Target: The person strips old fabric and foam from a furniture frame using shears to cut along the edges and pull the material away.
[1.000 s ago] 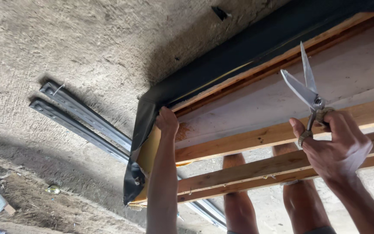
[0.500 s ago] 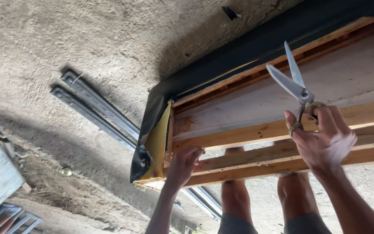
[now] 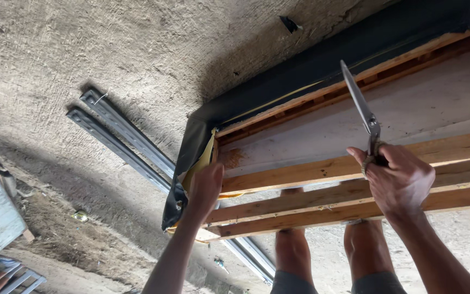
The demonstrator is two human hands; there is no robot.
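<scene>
Steel scissors (image 3: 361, 106) gripped by right hand (image 3: 400, 181); left hand (image 3: 205, 188) clamps rough wooden frame (image 3: 322, 169).

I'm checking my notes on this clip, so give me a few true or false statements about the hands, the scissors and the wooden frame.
1. The right hand holds a pair of scissors. True.
2. The scissors' blades point down at the floor. False: they point up and away, over the wooden frame.
3. The left hand rests at the frame's corner, by the dark fabric. True.
4. The fabric is bright red. False: it is black or very dark.
5. Two long metal rails lie on the ground beside the frame. True.
6. The left hand holds a hammer. False: no tool shows in it.
</scene>
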